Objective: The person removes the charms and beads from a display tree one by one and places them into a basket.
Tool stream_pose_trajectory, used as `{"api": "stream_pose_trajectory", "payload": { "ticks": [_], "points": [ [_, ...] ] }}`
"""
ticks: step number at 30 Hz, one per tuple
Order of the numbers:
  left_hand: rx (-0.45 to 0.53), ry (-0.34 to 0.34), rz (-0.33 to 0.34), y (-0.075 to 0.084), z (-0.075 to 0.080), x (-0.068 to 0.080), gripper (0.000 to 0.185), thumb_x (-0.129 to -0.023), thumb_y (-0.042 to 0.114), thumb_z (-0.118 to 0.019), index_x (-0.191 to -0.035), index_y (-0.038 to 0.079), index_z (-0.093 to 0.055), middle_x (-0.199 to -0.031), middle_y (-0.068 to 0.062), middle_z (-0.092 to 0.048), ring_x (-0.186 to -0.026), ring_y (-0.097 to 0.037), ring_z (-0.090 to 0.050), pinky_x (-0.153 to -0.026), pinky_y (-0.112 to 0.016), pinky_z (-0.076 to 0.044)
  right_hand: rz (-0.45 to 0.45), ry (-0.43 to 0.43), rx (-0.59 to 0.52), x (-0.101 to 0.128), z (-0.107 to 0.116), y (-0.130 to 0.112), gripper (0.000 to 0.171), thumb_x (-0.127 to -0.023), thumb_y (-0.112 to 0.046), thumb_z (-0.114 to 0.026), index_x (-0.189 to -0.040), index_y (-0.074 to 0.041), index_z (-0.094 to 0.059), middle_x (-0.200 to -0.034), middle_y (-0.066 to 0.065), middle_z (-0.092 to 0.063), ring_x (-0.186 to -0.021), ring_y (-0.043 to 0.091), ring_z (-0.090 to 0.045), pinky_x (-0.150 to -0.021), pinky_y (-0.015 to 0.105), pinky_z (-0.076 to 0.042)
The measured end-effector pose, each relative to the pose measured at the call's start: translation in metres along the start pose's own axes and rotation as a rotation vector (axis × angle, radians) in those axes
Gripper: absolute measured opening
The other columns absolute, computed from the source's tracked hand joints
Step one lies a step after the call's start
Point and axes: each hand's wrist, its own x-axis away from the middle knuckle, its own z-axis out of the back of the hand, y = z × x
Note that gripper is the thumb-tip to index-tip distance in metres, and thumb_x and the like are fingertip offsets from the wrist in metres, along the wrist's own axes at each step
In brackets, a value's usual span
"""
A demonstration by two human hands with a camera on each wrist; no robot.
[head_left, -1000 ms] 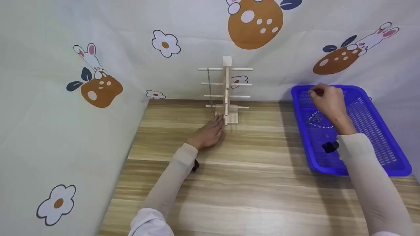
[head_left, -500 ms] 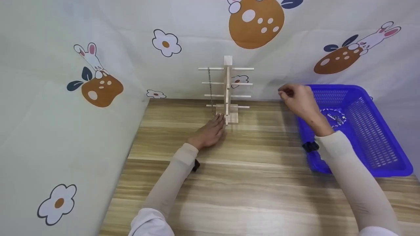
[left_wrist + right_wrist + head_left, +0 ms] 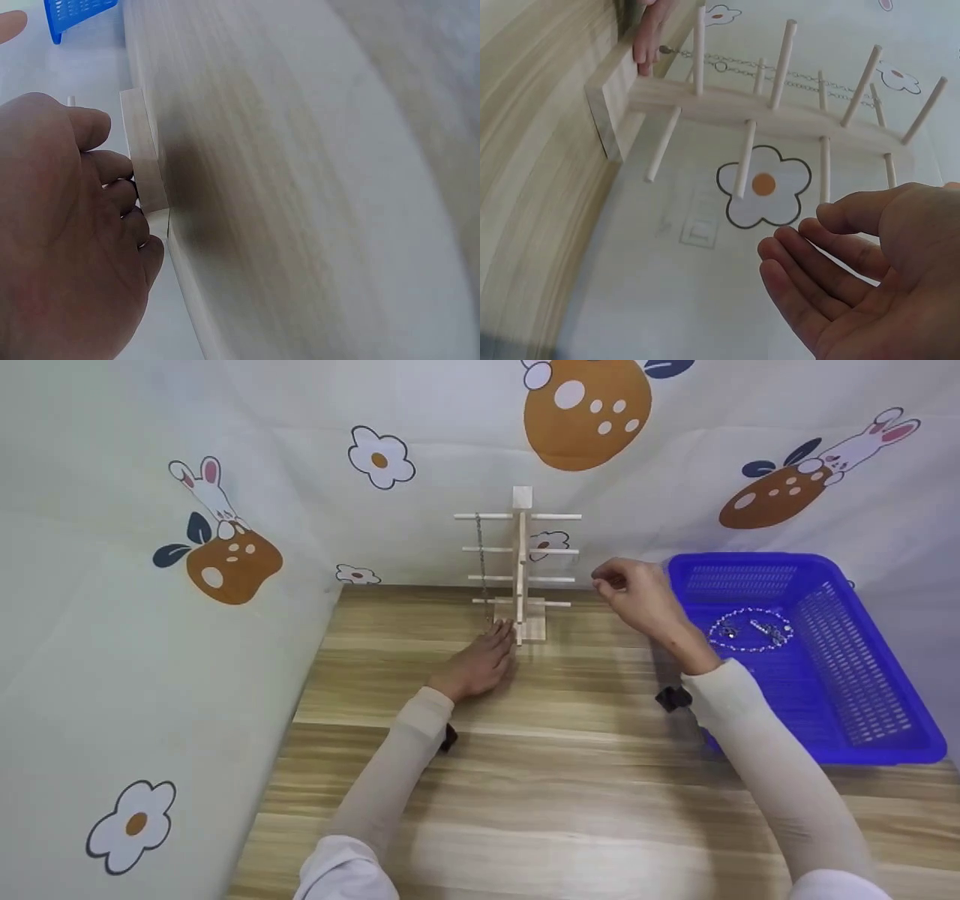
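Note:
A wooden display rack (image 3: 520,555) with several round pegs stands at the back of the table. From its upper left peg hangs a thin metal chain necklace (image 3: 481,556), also seen in the right wrist view. My left hand (image 3: 478,661) rests on the rack's base (image 3: 609,101), its fingers fairly straight in the head view. To the right of the rack my right hand (image 3: 641,594) hangs in the air, fingers loosely bent and thumb close to the index finger. Nothing shows between them in the right wrist view (image 3: 855,255).
A blue plastic basket (image 3: 885,660) stands on the right of the wooden table (image 3: 555,780). A beaded necklace (image 3: 750,649) and small jewelry pieces (image 3: 769,631) lie inside it. A printed cloth (image 3: 435,405) rises behind and at the sides.
My right hand has moved left from over the basket toward the rack, uncovering the jewelry in the basket. The left hand and the chain necklace stay where they were.

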Motion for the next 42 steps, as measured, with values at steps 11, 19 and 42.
{"api": "stream_pose_trajectory", "payload": {
  "ticks": [11, 19, 42],
  "points": [
    [0.020, 0.024, -0.018, 0.000, 0.001, 0.000, 0.060, -0.118, 0.030, -0.024, -0.169, -0.002, -0.016, -0.179, -0.018, -0.008, -0.168, -0.036, -0.006, -0.137, -0.051, -0.015, -0.007, -0.038, 0.000, 0.004, -0.032, -0.005, 0.019, -0.101, -0.007, -0.066, -0.114, 0.002, -0.077, -0.111, 0.020, -0.079, -0.104, 0.037, -0.077, -0.096, 0.050, -0.062],
    [-0.003, 0.007, -0.018, 0.000, 0.003, 0.000, 0.061, -0.118, 0.030, -0.024, -0.168, -0.003, -0.015, -0.179, -0.017, -0.006, -0.168, -0.036, -0.005, -0.137, -0.050, -0.015, 0.034, -0.046, 0.001, 0.008, -0.061, -0.002, 0.026, -0.106, -0.011, -0.061, -0.123, 0.001, -0.076, -0.124, 0.020, -0.077, -0.119, 0.038, -0.073, -0.106, 0.052, -0.057],
    [0.019, 0.013, 0.002, 0.000, 0.002, 0.000, 0.060, -0.118, 0.030, -0.025, -0.169, 0.000, -0.017, -0.180, -0.015, -0.009, -0.168, -0.034, -0.007, -0.136, -0.054, -0.018, 0.304, -0.388, 0.319, 0.038, -0.130, 0.034, 0.072, -0.114, -0.036, -0.048, -0.163, 0.012, -0.027, -0.174, 0.030, -0.020, -0.163, 0.046, -0.019, -0.135, 0.057, -0.018]
  ]
}}
